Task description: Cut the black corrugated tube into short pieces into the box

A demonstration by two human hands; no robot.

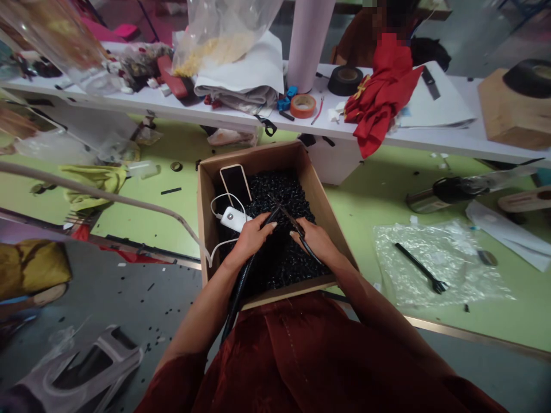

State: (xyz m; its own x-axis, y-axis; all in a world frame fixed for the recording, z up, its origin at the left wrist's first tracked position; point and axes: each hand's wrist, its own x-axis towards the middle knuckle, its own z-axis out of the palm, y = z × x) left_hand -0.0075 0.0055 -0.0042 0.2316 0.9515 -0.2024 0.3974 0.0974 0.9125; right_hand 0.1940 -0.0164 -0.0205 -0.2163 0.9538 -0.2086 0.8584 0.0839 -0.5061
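1. At the far left, a yellow-green cloth (97, 184) lies on the green table (172, 221).
2. A cardboard box (329, 209) stands at the table's edge, against the person's lap; inside, on its left, lie a phone (236, 184) and a white power bank (231, 218) with a cable.
3. The left hand (255, 235) grips a black tube (241, 287), its tip above the box's heap of small black pieces (279, 182).
4. The right hand (317, 238) holds scissors (293, 220) by the handles, blades beside the tube's tip; I cannot tell whether they touch.
5. Rightward, a black tool (419, 267) lies on clear plastic (462, 287).
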